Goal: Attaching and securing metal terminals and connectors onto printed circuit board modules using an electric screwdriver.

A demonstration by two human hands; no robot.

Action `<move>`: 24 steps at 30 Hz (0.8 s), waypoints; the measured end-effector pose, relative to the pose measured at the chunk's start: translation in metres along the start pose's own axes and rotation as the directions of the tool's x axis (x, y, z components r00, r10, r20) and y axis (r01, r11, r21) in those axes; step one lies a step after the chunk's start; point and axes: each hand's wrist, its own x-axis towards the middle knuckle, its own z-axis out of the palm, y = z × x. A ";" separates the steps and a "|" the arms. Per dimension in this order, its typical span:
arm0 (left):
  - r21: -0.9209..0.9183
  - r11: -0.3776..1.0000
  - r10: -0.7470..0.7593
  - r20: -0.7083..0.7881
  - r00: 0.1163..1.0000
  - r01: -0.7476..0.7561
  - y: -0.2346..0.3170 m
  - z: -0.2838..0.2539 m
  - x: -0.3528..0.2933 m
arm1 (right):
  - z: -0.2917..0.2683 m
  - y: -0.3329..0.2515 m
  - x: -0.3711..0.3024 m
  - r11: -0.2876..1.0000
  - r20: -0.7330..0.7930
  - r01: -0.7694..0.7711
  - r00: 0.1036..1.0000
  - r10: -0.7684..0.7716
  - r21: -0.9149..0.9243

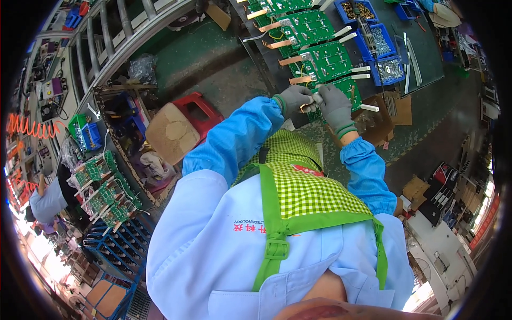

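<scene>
Here's the left hand [294, 101] meeting the right hand [336, 109], fingers curled in close, their grip too small to make out! The nearest green circuit board [345, 85] sits at one o'clock from the right, a blue bin [392, 81] at two; looks like fine edge work, calling for steady fingertips next.

The person wears a pale-blue shirt [186, 242] with red and dark chest lettering [249, 228], bright-blue gathered sleeve covers [232, 141], a green checked apron [314, 197] with buckled straps [269, 205] — and grey, green-cuffed gloves [334, 99] on left hand [293, 100] and right hand [337, 110].
</scene>
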 end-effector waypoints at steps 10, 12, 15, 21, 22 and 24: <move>-0.018 0.999 0.044 0.031 0.999 -0.044 -0.008 -0.003 0.008 | -0.019 -0.008 0.011 0.975 0.223 -0.223 0.951 0.214 0.018; 0.042 0.999 0.027 0.031 0.999 -0.028 -0.008 -0.004 0.002 | -0.017 -0.002 0.009 0.978 0.237 -0.183 0.959 0.156 0.097; -0.071 0.997 -0.012 0.018 1.000 0.013 -0.004 -0.002 0.002 | -0.014 0.000 0.008 0.991 0.227 -0.099 0.971 0.076 0.093; -0.070 0.998 0.001 0.064 0.998 0.003 -0.005 -0.005 0.007 | -0.001 0.000 0.007 0.984 0.149 -0.156 0.974 0.168 -0.089; -0.057 0.998 0.031 0.058 0.998 -0.028 -0.012 -0.012 0.012 | -0.005 -0.003 0.009 0.980 0.143 -0.174 0.972 0.186 -0.093; -0.179 0.983 -0.014 0.089 0.996 0.030 -0.003 -0.008 0.005 | -0.014 -0.002 0.008 0.980 0.179 -0.163 0.974 0.142 0.113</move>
